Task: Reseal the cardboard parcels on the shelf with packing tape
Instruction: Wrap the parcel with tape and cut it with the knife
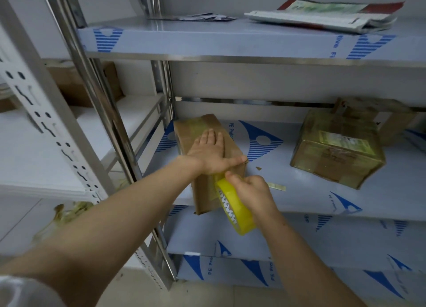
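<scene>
Left hand (211,153) flat on cardboard parcel (208,131), right hand (250,189) gripping yellow tape roll (235,211)

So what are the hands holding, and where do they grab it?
The right hand grips the yellow tape roll by its upper rim. The left hand holds nothing; it presses flat on the cardboard box.

Soft, cool, even light, with dim shadow under the upper shelf (230,41). Wide-angle distortion bends the edges, and the white upright (46,127) is blurred.
</scene>
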Available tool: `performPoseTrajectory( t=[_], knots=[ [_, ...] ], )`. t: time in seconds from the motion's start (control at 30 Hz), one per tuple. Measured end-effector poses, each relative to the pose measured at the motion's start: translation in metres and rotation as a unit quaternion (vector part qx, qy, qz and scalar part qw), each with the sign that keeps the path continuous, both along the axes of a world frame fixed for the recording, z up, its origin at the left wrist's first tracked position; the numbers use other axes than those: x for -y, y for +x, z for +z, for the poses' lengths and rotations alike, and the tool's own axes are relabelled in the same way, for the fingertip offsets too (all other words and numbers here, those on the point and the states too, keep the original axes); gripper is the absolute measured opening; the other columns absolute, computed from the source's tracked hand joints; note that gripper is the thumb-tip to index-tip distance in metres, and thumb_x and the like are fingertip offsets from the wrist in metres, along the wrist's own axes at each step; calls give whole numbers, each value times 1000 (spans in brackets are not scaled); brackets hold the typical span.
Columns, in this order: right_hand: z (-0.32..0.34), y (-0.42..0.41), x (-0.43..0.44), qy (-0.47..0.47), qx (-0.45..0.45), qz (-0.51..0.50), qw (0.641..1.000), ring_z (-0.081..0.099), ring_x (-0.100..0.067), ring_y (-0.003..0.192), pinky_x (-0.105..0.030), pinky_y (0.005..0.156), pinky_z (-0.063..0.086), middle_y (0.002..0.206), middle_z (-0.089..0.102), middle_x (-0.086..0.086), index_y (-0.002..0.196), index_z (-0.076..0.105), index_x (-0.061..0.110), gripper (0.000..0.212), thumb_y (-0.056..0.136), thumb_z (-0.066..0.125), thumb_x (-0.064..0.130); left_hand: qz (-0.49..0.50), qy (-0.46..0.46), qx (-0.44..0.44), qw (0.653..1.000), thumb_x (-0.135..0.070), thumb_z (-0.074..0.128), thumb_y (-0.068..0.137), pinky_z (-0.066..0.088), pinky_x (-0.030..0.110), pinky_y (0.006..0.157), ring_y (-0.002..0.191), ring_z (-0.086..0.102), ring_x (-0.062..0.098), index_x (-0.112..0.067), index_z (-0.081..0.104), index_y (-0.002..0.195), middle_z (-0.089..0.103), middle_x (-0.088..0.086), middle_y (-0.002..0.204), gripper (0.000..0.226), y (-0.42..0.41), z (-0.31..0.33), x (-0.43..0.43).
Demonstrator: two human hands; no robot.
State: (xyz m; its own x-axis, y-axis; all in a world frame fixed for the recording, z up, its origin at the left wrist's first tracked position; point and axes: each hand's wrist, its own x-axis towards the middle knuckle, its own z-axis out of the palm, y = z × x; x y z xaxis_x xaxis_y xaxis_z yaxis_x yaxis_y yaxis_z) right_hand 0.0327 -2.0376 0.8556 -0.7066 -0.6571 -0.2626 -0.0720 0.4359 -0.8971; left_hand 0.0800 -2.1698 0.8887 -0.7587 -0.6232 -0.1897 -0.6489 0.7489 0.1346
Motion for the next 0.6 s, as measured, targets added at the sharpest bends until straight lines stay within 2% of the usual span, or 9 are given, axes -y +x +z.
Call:
performPoseTrajectory(
  t=[0.07,0.13,0.23,0.3,0.33,0.37,0.43,0.53,0.6],
  knots=[
    [-1,1,-3,-3,8,2,1000,52,-20,65,-32,66,42,60,48,0,57,48,17,47,83,63,53,-46,46,33,997,-75,46,78,-7,40,117,145,-19,27,-16,-10,152,-20,14,157,110,6,12,10],
    [0,3,-4,-8,19,8,1000,48,-20,61,-32,63,40,58,45,-3,53,45,15,55,80,64,59,-85,88,1,993,-63,55,82,-4,39,117,146,-14,25,-22,2,153,-12,10,159,98,18,18,25],
    [2,3,-8,-26,51,26,998,56,-24,68,-37,67,48,70,55,-9,71,64,3,47,81,66,49,-118,19,-120,986,-82,44,73,15,35,118,145,15,22,-30,32,147,20,4,158,91,39,-2,30],
    [3,2,-14,-38,80,50,995,58,-24,70,-32,66,47,75,59,-11,77,65,6,28,84,64,33,-103,-54,-215,970,-93,30,61,31,32,107,128,36,21,-32,53,134,45,5,136,98,46,-16,22],
    [3,1,-18,-42,89,62,993,59,-23,70,-30,65,46,76,60,-10,74,63,10,21,85,64,27,-96,-45,-250,962,-94,29,59,33,30,102,119,38,19,-30,59,129,48,3,122,99,48,-17,22],
    [4,0,-21,-45,96,66,992,59,-23,69,-29,65,46,76,61,-9,71,63,13,18,85,65,24,-82,-2,-271,959,-91,33,59,31,28,100,117,38,18,-29,59,129,47,1,118,97,50,-15,24],
    [4,-5,-23,-67,109,60,990,63,-22,68,-31,67,50,75,66,-8,71,66,15,15,84,68,24,-69,84,-237,965,-81,39,62,21,29,109,131,30,19,-27,45,140,43,1,135,95,57,-9,33],
    [10,-9,-22,-93,127,41,987,67,-30,79,-40,78,55,85,71,-14,75,68,13,15,80,73,27,-174,24,-155,972,-92,27,62,-6,36,118,145,5,14,-21,16,151,17,1,158,114,74,-18,38],
    [19,-9,-22,-101,142,37,984,67,-35,90,-47,86,54,94,71,-16,79,68,13,15,79,74,26,-190,-51,-165,966,-88,7,72,-8,34,115,145,4,16,-16,15,151,13,5,158,108,80,-32,30]
  ],
)
